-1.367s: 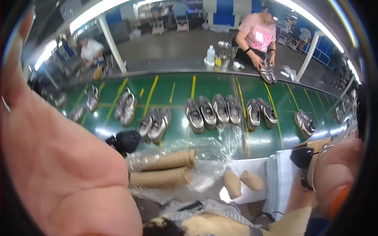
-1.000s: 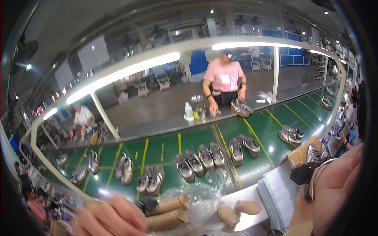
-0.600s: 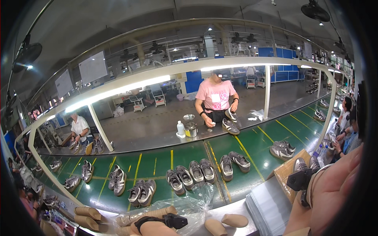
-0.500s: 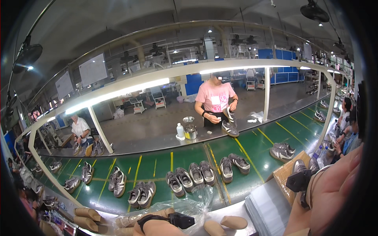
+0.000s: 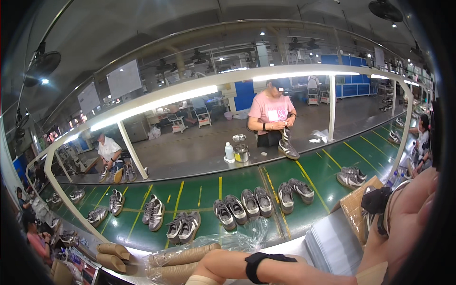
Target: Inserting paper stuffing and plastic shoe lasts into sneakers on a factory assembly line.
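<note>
Left forearm (image 5: 247, 267) stretched across the bottom edge at six o'clock, black wrist strap (image 5: 259, 263) round it; left hand itself out of view past the lower left, so grip impossible to tell. Right hand (image 5: 408, 223) raised close to the lens at four o'clock, blurred and partly cut by the rim; black strap (image 5: 376, 202) at its wrist; fingers not readable, so clenched or released cannot be told.

Nearest the left forearm, just above it toward seven o'clock: brown paper cones (image 5: 183, 256) lying inside a clear plastic bag (image 5: 247, 237) on the white table (image 5: 289, 248); two more loose cones (image 5: 113, 256) at eight o'clock. Stack of pale sheets (image 5: 332, 244) at five o'clock beside the right hand, cardboard box (image 5: 356, 206) just behind it.

Beyond the table, green conveyor belt (image 5: 204, 194) with yellow lines, curving from nine to three o'clock; pairs of grey sneakers (image 5: 242, 204) set along it. Across the belt at one o'clock, person in a pink shirt (image 5: 271, 111) holding a shoe upright; metal pot (image 5: 242, 153) and small bottle (image 5: 229, 151) beside; at ten o'clock a seated person in white (image 5: 108, 149).
</note>
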`<state>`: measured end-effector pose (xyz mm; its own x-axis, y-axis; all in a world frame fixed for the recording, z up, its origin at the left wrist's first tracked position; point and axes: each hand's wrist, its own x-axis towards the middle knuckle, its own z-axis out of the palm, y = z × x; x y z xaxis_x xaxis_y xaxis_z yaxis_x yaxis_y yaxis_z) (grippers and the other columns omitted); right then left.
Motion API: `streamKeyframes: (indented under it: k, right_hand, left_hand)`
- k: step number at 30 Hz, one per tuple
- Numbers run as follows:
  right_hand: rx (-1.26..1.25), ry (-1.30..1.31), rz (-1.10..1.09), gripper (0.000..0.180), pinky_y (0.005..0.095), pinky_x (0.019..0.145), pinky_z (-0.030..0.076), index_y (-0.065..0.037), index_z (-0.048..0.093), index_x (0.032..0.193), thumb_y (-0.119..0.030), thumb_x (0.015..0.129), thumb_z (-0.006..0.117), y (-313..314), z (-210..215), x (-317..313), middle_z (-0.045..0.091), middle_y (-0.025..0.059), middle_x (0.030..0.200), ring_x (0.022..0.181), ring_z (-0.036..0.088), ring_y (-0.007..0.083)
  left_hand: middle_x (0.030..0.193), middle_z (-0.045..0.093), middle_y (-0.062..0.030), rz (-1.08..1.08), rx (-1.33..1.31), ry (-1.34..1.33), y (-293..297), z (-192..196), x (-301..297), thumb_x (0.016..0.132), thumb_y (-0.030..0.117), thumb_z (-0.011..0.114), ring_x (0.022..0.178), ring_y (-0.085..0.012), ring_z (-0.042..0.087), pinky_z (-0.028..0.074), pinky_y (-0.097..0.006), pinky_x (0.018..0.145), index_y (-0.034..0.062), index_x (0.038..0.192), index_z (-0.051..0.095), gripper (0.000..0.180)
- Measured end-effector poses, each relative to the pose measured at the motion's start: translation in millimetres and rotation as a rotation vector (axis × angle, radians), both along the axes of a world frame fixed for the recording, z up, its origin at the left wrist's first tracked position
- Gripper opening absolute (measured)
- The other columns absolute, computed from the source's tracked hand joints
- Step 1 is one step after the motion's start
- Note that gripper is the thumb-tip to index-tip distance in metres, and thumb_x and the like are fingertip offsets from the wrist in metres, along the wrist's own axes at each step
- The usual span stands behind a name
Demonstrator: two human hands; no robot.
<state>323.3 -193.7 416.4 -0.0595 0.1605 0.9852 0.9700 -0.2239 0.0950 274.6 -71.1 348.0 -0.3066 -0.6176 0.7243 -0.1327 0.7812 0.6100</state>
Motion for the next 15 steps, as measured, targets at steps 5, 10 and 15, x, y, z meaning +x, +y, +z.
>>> streamKeyframes:
  k: [5, 10, 15]
  right_hand:
    - [-0.043, 0.017, 0.050, 0.038, 0.0275, 0.066, 0.044, -0.003, 0.057, 0.106, -0.018, 0.074, 0.070, 21.2, -17.6, -0.7, 0.058, 0.0052, 0.088, 0.075, 0.054, 0.0128]
    - [-0.088, 0.042, 0.102, 0.033, 0.0268, 0.065, 0.045, -0.004, 0.058, 0.105, -0.014, 0.076, 0.070, 49.1, -24.2, 3.4, 0.059, 0.0041, 0.086, 0.074, 0.055, 0.0116]
    - [-0.121, 0.063, 0.200, 0.029, 0.0260, 0.064, 0.046, -0.004, 0.058, 0.103, -0.010, 0.077, 0.070, 82.8, -29.9, -0.7, 0.060, 0.0030, 0.084, 0.072, 0.056, 0.0105]
  left_hand:
    - [0.105, 0.059, -0.0157, 0.585, 0.186, -0.074, 72.0, -57.0, 44.5, 0.071, 0.018, 0.081, 0.096, -0.0275, 0.060, 0.050, -0.037, 0.081, -0.0050, 0.120, 0.048, 0.063]
    - [0.114, 0.061, -0.0105, 0.980, 0.544, 0.119, 151.9, -116.3, 34.8, 0.082, 0.010, 0.069, 0.104, -0.0241, 0.059, 0.047, -0.035, 0.090, 0.0026, 0.125, 0.051, 0.047]
    - [0.110, 0.063, -0.0117, 1.629, 0.565, 0.313, 215.4, -180.2, -5.1, 0.082, 0.013, 0.069, 0.102, -0.0247, 0.061, 0.047, -0.035, 0.090, 0.0028, 0.120, 0.056, 0.041]
